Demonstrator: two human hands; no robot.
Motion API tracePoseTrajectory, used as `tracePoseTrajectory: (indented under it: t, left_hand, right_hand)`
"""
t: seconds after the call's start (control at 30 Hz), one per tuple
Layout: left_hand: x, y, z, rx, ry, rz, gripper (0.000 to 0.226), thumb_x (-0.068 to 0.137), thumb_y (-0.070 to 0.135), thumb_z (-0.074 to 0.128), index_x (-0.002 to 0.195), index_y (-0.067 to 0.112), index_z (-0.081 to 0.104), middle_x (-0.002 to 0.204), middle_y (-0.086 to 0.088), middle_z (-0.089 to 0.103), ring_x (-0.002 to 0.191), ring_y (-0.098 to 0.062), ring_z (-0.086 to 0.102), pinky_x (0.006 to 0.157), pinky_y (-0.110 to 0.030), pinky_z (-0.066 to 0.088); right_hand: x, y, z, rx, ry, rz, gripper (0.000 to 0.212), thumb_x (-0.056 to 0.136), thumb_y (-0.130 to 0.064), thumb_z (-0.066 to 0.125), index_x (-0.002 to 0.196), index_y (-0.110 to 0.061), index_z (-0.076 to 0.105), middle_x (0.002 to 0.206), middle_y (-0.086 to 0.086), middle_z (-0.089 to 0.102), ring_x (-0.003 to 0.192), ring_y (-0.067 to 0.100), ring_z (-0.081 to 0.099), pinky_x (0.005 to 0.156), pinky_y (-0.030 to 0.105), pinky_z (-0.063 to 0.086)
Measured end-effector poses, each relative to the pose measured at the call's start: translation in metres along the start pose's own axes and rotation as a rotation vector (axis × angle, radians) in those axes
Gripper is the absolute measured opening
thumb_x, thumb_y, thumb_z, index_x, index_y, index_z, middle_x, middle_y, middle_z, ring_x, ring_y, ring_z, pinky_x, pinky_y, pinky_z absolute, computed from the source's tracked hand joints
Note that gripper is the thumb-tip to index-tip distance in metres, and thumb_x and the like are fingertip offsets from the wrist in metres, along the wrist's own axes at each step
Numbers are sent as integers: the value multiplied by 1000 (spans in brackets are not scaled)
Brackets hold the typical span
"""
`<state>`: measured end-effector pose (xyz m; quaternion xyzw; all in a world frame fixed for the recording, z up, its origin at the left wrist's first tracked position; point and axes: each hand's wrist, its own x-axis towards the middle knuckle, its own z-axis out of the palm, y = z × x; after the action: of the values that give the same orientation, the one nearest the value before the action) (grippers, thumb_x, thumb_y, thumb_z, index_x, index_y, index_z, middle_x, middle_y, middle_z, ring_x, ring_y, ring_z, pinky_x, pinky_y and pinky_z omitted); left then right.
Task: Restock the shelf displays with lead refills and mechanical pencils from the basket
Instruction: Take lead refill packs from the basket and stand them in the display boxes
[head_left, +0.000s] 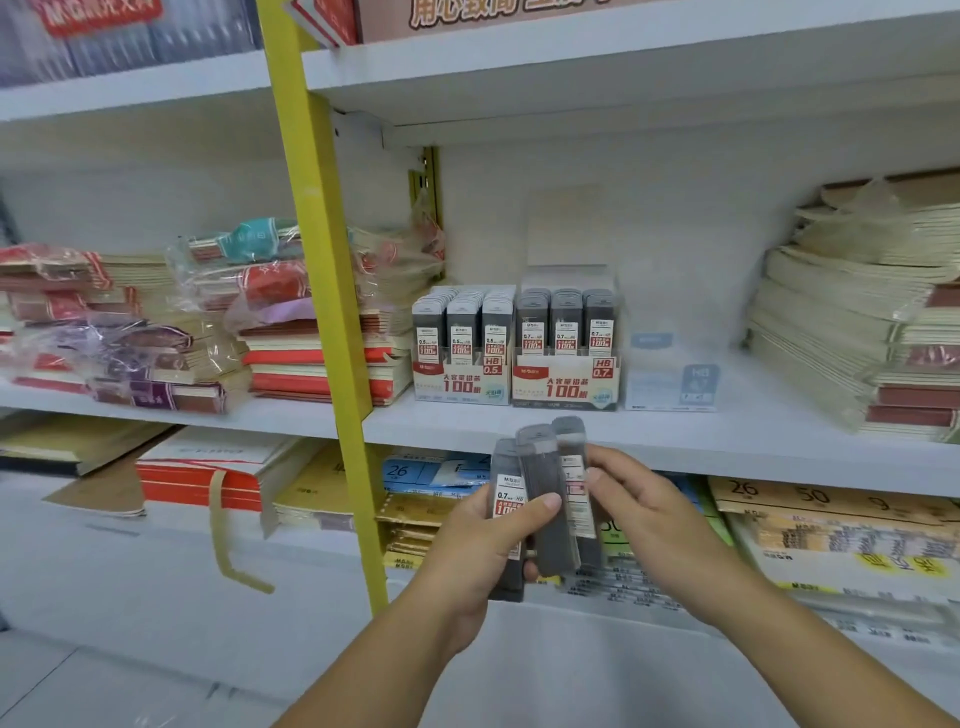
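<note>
Three grey lead refill cases (545, 499) are held fanned out in the lower centre of the frame, just below the shelf edge. They are gripped by the left hand (478, 545), which is closed round them with the thumb laid across the front. The rightmost cases are pinched by the fingers (595, 475) of the right hand (649, 514). A 0.7 HB label can be read on one case. The step is judged to be sorting before shelving, since nothing from this handful is placed yet. Next, the cases would need to be lifted and slotted upright into the 0.7 display box (566, 379), beside the 0.5 display box (462, 379). A pale box (670, 379) to the right is too blurred to be read. The white shelf (753, 441) is flanked by stacked notebooks (857, 322) and crossed by a yellow upright (322, 260). The basket is not seen.
</note>
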<state>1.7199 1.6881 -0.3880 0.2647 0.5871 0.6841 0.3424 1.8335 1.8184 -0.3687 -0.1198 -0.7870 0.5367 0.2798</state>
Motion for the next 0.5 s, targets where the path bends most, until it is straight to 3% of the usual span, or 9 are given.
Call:
tracePoseTrajectory:
  t: [0.23, 0.33, 0.4, 0.5]
  left_hand:
    - [3, -4, -2, -17, -2, -23, 22, 81, 42, 78, 102, 35, 74, 96, 4, 79, 66, -5, 67, 53, -18, 48]
    - [8, -1, -5, -62, 20, -26, 22, 82, 41, 78, 102, 32, 75, 96, 2, 79, 65, -5, 67, 52, -20, 48]
    - [12, 1, -6, -96, 24, -20, 29, 80, 39, 79, 107, 29, 74, 98, 0, 79, 64, -4, 69, 51, -19, 48]
    - [18, 8, -6, -164, 34, 15, 37, 70, 43, 82, 104, 29, 76, 99, -2, 79, 62, -7, 66, 51, -20, 47]
  right_hand:
    - [8, 10, -4, 68, 88, 58, 25, 98, -12, 50, 112, -30, 62, 92, -3, 76, 82, 12, 72, 65, 22, 55]
    - [12, 12, -6, 153, 119, 62, 27, 93, -1, 56, 111, -20, 60, 98, 0, 76, 83, 16, 73, 61, 22, 55]
    - [15, 10, -5, 161, 156, 58, 38, 88, 3, 60, 116, -22, 53, 99, -1, 75, 83, 17, 72, 59, 24, 56]
    - [26, -6, -12, 67, 230, -9, 58, 87, 1, 64, 124, -39, 44, 101, -5, 73, 86, 13, 72, 63, 27, 59]
